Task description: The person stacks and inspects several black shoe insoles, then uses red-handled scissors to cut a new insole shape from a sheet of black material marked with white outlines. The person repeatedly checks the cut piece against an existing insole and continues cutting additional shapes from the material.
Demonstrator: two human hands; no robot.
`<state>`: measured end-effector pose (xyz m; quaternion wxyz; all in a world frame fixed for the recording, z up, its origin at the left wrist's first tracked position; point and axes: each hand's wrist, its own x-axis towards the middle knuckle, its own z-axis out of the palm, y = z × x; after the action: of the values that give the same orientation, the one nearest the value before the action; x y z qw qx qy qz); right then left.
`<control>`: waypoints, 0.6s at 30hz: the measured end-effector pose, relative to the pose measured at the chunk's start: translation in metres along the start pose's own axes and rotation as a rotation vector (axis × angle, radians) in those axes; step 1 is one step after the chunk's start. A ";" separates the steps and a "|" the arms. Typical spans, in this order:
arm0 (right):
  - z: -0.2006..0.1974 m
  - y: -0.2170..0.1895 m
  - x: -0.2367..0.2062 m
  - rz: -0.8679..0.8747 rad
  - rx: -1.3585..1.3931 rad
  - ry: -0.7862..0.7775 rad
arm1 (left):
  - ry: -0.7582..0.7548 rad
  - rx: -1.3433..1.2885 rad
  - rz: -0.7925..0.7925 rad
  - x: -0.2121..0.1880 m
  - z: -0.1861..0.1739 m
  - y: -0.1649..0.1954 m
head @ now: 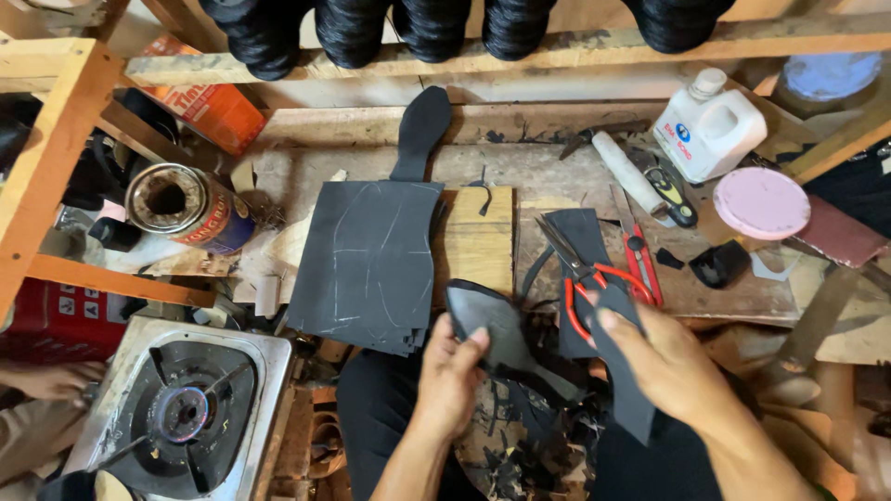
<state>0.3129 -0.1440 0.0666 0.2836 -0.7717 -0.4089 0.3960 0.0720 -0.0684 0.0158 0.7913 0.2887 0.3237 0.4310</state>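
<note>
Sole-shaped black cutout (497,329) pinched at its near edge by left hand (450,376), lifted off the surface just below the wooden block (475,241), probably so the outline can be checked without scraps in the way. Right hand (664,366) clamped on a long black strip (617,371), thumb pressing it flat, just right of the block and low. Red-handled scissors (585,278) parked blades-up right of the block, within easy grab. Stack of black sheets (367,264) with chalk lines lying left of the block, ready for more cutting. Open glue tin (181,204) further left. Gas burner (181,413) down-left. White jug (710,125) and pink disc (761,202) far right. Black offcuts (520,455) piled below.
</note>
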 end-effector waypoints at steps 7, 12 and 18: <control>0.042 -0.035 0.004 -0.643 -0.127 0.035 | 0.044 0.110 -0.098 -0.002 0.013 -0.026; 0.040 -0.025 -0.007 -0.819 -0.220 0.076 | -0.114 -0.109 0.003 -0.003 -0.001 -0.004; 0.045 -0.032 -0.018 -0.500 -0.311 0.030 | -0.145 -0.163 -0.045 -0.005 0.010 0.000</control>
<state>0.2556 -0.1383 0.0746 0.2566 -0.6870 -0.6379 0.2351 0.0770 -0.0746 0.0236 0.8430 0.2464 0.2357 0.4159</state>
